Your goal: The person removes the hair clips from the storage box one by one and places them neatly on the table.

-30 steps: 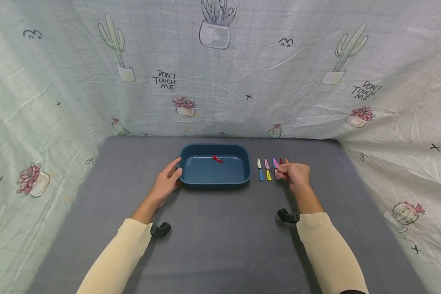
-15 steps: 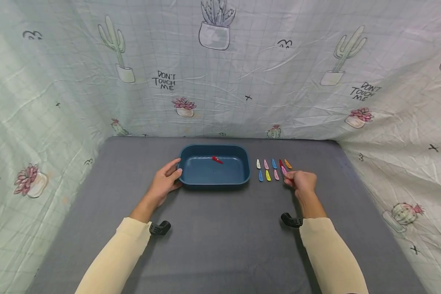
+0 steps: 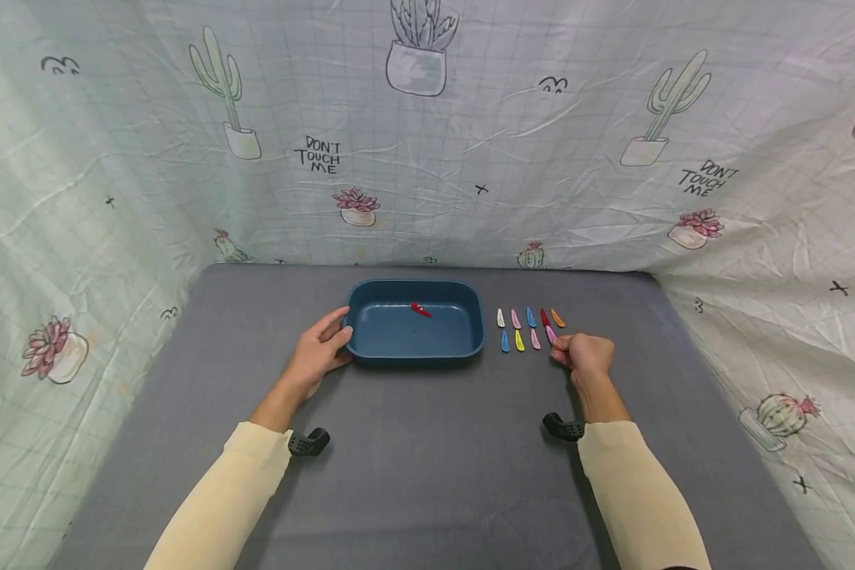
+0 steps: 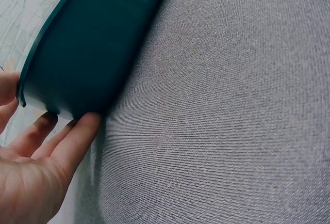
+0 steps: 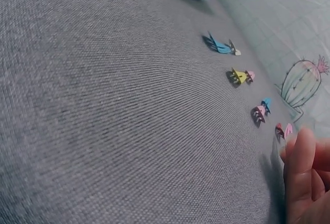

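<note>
My right hand (image 3: 584, 352) pinches a bright pink hair clip (image 3: 552, 334) between thumb and fingertips, low over the cloth. That clip sits just below a red hair clip (image 3: 545, 317) and beside a light pink one (image 3: 535, 339); in the right wrist view, the tip of the held clip (image 5: 289, 129) shows past the fingertips. My left hand (image 3: 318, 352) touches the left end of a dark blue tray (image 3: 415, 362). Its fairly straight fingers (image 4: 77, 139) lie against the outer wall. Inside the tray is a red hair clip (image 3: 420, 309).
Two rows of hair clips lie right of the tray, among them a white (image 3: 501, 318), a yellow (image 3: 519, 340) and an orange one (image 3: 558, 317). Grey cloth (image 3: 427, 459) covers the table. A cactus-print curtain (image 3: 427, 158) hangs behind and at both sides.
My right hand has moved a little right with the bright pink clip and lowered it beneath the red one, staying nearly still over the last half second. The left hand stays at the tray.
</note>
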`<action>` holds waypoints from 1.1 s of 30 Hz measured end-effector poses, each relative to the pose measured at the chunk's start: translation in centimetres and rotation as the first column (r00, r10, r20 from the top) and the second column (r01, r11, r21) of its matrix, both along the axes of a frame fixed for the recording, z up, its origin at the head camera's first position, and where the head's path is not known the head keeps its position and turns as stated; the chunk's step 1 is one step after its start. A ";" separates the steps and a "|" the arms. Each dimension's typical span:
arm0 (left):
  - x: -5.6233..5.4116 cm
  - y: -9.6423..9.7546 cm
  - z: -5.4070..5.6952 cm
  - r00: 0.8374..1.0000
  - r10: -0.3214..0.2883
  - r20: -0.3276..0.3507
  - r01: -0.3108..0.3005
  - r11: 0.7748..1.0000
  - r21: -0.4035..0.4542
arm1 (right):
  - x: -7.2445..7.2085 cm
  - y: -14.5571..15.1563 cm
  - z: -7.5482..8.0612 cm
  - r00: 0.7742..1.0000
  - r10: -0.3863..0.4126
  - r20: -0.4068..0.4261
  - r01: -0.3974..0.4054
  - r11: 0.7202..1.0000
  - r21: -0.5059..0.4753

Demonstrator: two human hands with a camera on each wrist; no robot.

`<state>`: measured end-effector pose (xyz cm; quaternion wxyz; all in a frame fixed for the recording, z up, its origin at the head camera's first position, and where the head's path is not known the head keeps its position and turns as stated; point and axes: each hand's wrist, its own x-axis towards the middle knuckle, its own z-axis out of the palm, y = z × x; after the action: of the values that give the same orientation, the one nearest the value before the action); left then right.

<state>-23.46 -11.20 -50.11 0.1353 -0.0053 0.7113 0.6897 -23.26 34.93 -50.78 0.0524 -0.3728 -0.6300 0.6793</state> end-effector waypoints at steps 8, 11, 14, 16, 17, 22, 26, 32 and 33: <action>0.1 0.0 -0.1 1.000 0.005 0.000 -0.005 1.000 0.003 | 0.1 -0.3 -0.2 1.000 0.016 0.020 -0.019 0.994 0.109; 0.1 -0.1 -0.2 1.000 0.000 -0.004 0.000 1.000 0.000 | 0.1 -0.5 -0.2 0.998 0.048 0.028 -0.053 0.984 0.173; 0.1 0.0 -0.2 1.000 -0.005 -0.005 0.005 1.000 0.003 | 0.2 -0.7 -0.2 0.997 0.065 0.037 -0.072 0.974 0.216; 0.1 0.0 -0.1 1.000 -0.004 -0.002 0.004 1.000 0.002 | 0.1 -0.7 -0.3 0.997 0.067 0.044 -0.075 0.970 0.232; 0.1 0.0 -0.1 1.000 -0.005 -0.002 0.005 1.000 0.003 | 0.1 -0.7 -0.4 0.996 0.065 0.053 -0.076 0.967 0.243; 0.2 0.1 -0.2 1.000 0.000 0.002 0.000 1.000 0.001 | -0.2 -0.7 -0.6 0.993 0.069 0.095 -0.096 0.945 0.313; 0.2 0.0 -0.2 1.000 -0.003 0.002 0.003 1.000 0.001 | -0.4 -0.7 -0.5 0.988 0.085 0.127 -0.124 0.930 0.347; 0.0 -0.1 -0.2 1.000 -0.012 -0.009 0.012 1.000 0.003 | -0.4 -0.3 -0.2 0.975 0.132 0.181 -0.190 0.915 0.356; 0.0 -0.1 -0.2 1.000 -0.012 -0.009 0.012 1.000 0.003 | -0.4 -0.2 -0.2 0.972 0.143 0.186 -0.202 0.913 0.353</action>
<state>-23.43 -11.30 -50.31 0.1362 0.0023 0.7110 0.6899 -23.70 34.68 -50.94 0.0119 -0.3509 -0.7792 0.5192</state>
